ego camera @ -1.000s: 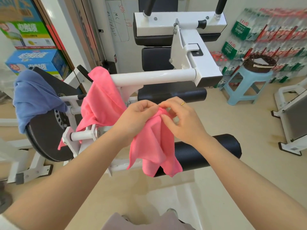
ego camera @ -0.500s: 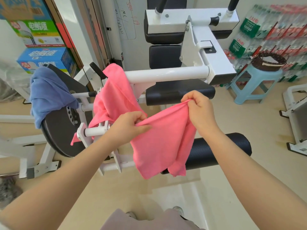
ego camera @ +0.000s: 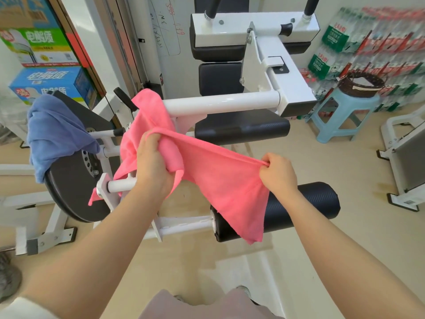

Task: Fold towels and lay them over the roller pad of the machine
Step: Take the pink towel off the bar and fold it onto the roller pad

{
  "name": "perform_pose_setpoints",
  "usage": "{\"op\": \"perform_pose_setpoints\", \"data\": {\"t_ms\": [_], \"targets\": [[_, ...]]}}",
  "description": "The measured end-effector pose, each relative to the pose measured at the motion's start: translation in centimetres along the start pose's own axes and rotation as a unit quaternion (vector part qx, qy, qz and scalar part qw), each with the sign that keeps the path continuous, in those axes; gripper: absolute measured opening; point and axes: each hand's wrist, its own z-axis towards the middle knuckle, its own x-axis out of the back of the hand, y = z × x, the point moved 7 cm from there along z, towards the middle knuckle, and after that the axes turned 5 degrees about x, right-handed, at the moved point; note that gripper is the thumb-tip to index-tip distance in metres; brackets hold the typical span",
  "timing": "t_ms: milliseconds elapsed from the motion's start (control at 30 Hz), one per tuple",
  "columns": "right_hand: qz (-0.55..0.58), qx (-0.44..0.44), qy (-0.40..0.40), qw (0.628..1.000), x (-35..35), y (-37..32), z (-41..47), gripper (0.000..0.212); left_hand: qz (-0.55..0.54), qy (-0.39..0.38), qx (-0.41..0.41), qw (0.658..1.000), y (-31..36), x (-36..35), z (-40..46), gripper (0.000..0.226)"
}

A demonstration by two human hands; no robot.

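Both hands gripped the pink towel (ego camera: 220,180), left hand (ego camera: 153,166) bunching one end, right hand (ego camera: 278,173) pinching the other, stretched parallel above the roller pad (ego camera: 310,201).

Beige floor (ego camera: 322,171), brightly lit. Far right, blue stool (ego camera: 342,111) carrying dark basket (ego camera: 361,85), bottled-water packs (ego camera: 368,42) stacked behind. Far left, cartons (ego camera: 43,63) against white wall (ego camera: 76,19). Whiteboard (ego camera: 165,26) farther back.

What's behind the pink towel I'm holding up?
The black roller pad shows to the right of the held pink towel; its middle is covered. A second pink towel hangs behind.
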Motion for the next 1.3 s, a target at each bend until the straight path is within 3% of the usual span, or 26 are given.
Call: {"op": "perform_pose_setpoints", "data": {"t_ms": [33, 100, 167, 267, 367, 467, 533, 600, 633, 700, 767, 867, 967, 1067, 1133, 1167, 1233, 1300], "targets": [[0.028, -0.03, 0.0, 0.999, -0.3, 1.1, -0.1, 0.019, 0.014, 0.023, -0.014, 1.0, 0.0, 0.3, 0.2, 0.014], [0.126, -0.076, 0.011, 0.989, -0.8, 2.7, -0.3, 0.025, 0.204, 0.061, -0.058, 0.975, 0.0, 0.7, 0.5, 0.012], [0.207, -0.088, 0.01, 0.974, -0.7, 2.5, -0.4, 0.026, 0.309, 0.033, -0.032, 0.95, -1.6, 0.3, 0.6, 0.021], [0.28, -0.025, -0.073, 0.957, -0.2, -0.7, -0.3, 0.031, 0.378, -0.071, 0.015, 0.923, -4.4, -1.5, -0.3, 0.043], [0.293, 0.077, -0.195, 0.933, 0.1, -5.0, -1.3, 0.031, 0.458, -0.25, 0.03, 0.853, -7.1, -5.1, -3.1, 0.054], [0.284, 0.169, -0.23, 0.915, 1.3, -7.6, -2.3, 0.026, 0.536, -0.336, -0.059, 0.773, -8.3, -7.7, -5.4, 0.041], [0.286, 0.211, -0.207, 0.912, 2.8, -8.1, -2.5, 0.029, 0.594, -0.327, -0.148, 0.72, -7.7, -8.6, -5.9, 0.013], [0.286, 0.228, -0.172, 0.915, 4.0, -7.5, -2.3, 0.037, 0.614, -0.308, -0.2, 0.699, -7.0, -8.9, -5.9, 0.02], [0.27, 0.227, -0.157, 0.923, 4.3, -6.9, -2.2, 0.036, 0.593, -0.306, -0.19, 0.72, -6.7, -9.0, -5.9, 0.026], [0.222, 0.21, -0.154, 0.94, 4.4, -5.7, -2.1, 0.031, 0.462, -0.295, -0.118, 0.828, -5.8, -9.0, -5.8, 0.03], [0.178, 0.194, -0.158, 0.952, 4.3, -4.6, -2.1, 0.028, 0.33, -0.275, -0.049, 0.902, -5.5, -9.1, -5.6, 0.041], [0.148, 0.163, -0.114, 0.969, 5.2, -3.5, -1.6, 0.025, 0.195, -0.266, -0.012, 0.944, -5.1, -10.0, -6.2, 0.038], [0.136, 0.122, -0.069, 0.981, 6.1, -1.9, -0.8, 0.035, 0.066, -0.215, 0.011, 0.974, -4.2, -9.9, -6.3, 0.031], [0.121, 0.084, -0.063, 0.987, 6.7, 0.0, -0.7, 0.024, 0.002, -0.122, 0.001, 0.992, -3.6, -7.9, -4.9, 0.034], [0.128, 0.062, -0.081, 0.987, 6.7, 0.8, -0.9, 0.014, 0.057, -0.075, -0.004, 0.996, -4.1, -6.8, -3.3, 0.03], [0.13, 0.064, -0.094, 0.985, 6.6, 0.8, -1.0, 0.012, 0.15, -0.069, -0.026, 0.986, -4.4, -6.8, -3.0, 0.023], [0.152, 0.084, -0.127, 0.977, 6.4, 0.3, -1.4, 0.011, 0.329, -0.111, -0.071, 0.935, -5.5, -7.9, -3.4, 0.015], [0.2, 0.108, -0.144, 0.963, 6.2, -0.6, -2.0, 0.01, 0.419, -0.22, -0.073, 0.878, -7.9, -9.6, -4.9, 0.04]]}}
